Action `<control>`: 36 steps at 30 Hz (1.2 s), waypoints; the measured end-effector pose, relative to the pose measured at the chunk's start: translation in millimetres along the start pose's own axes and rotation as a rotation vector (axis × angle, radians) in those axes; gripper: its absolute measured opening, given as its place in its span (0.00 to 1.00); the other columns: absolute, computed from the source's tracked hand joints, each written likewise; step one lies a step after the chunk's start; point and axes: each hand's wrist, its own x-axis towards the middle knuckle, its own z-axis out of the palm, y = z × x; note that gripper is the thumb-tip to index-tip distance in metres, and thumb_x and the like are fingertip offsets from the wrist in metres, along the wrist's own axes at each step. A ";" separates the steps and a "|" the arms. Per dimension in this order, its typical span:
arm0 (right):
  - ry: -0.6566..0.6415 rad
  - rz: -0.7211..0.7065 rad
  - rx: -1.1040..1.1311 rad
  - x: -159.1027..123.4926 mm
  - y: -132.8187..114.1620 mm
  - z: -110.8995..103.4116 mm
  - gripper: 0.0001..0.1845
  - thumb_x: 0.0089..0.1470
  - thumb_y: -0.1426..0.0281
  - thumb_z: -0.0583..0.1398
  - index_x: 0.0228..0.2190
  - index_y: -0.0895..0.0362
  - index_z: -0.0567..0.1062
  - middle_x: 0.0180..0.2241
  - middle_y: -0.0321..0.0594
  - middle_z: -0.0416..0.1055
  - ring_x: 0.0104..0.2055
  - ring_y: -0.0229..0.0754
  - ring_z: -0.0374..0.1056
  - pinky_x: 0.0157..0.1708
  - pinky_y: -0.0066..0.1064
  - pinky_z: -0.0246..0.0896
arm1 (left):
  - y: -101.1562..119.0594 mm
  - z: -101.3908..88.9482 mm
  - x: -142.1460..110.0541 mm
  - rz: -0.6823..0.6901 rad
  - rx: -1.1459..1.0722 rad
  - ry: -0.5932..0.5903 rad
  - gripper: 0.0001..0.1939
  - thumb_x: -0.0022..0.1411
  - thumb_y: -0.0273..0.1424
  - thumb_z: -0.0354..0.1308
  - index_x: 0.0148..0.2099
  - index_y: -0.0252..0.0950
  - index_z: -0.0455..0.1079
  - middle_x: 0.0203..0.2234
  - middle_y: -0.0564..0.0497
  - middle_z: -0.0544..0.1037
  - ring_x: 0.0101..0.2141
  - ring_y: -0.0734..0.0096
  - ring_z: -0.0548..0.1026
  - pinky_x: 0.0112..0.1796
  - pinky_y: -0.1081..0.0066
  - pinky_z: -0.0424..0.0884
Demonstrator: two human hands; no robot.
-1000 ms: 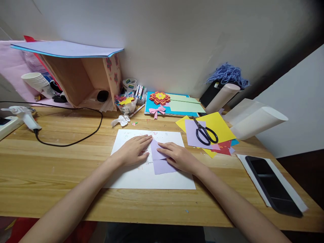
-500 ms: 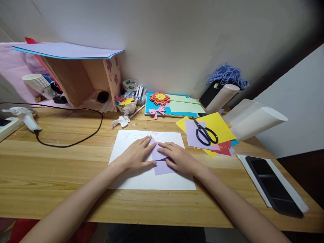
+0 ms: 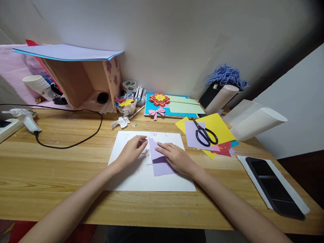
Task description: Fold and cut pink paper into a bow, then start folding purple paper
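Observation:
A folded piece of purple paper [image 3: 162, 167] lies on a white sheet [image 3: 131, 180] marked with reddish specks. Its upper flap is turned over, and a fold edge runs along its left side. My right hand [image 3: 180, 158] rests on the flap with fingers stretched out, covering the paper's right part. Just left of the fold, my left hand [image 3: 129, 151] is curved above the white sheet, a gap showing between thumb and fingers. Nothing is visible in it.
Black-handled scissors [image 3: 206, 135] lie on coloured paper at the right. Farther right is a phone [image 3: 274, 185]. A blue board with a paper flower [image 3: 159, 99] stands behind. At the left are a glue gun [image 3: 24, 119], its cord and a cardboard box [image 3: 76, 79].
My left hand has lifted off the purple paper and drawn left, its fingers now more curled. The left edge of the paper is uncovered. My right hand stays on the flap.

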 end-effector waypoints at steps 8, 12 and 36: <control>0.312 0.081 0.246 -4.0 -7.2 0.4 0.31 0.52 0.83 0.45 0.57 0.51 0.56 0.59 0.39 0.53 0.59 0.41 0.51 0.56 0.42 0.52 | 9.0 13.5 1.9 -0.316 -0.892 -0.335 0.26 0.58 0.47 0.49 0.44 0.29 0.68 0.39 0.39 0.74 0.38 0.65 0.73 0.43 0.66 0.65; 0.221 0.014 0.224 -2.8 -11.7 1.1 0.34 0.50 0.83 0.46 0.58 0.52 0.54 0.60 0.38 0.51 0.59 0.41 0.51 0.56 0.42 0.53 | 8.5 19.6 -0.4 -0.276 -1.070 -0.302 0.20 0.58 0.43 0.53 0.42 0.31 0.69 0.34 0.43 0.75 0.34 0.69 0.72 0.38 0.70 0.65; 0.226 0.559 1.251 8.4 9.8 -7.1 0.14 0.47 0.60 0.61 0.31 0.58 0.73 0.24 0.34 0.66 0.23 0.32 0.61 0.27 0.26 0.59 | 39.8 5.4 28.4 -0.108 -0.261 -0.378 0.18 0.44 0.43 0.62 0.27 0.30 0.72 0.19 0.53 0.70 0.22 0.77 0.62 0.24 0.76 0.56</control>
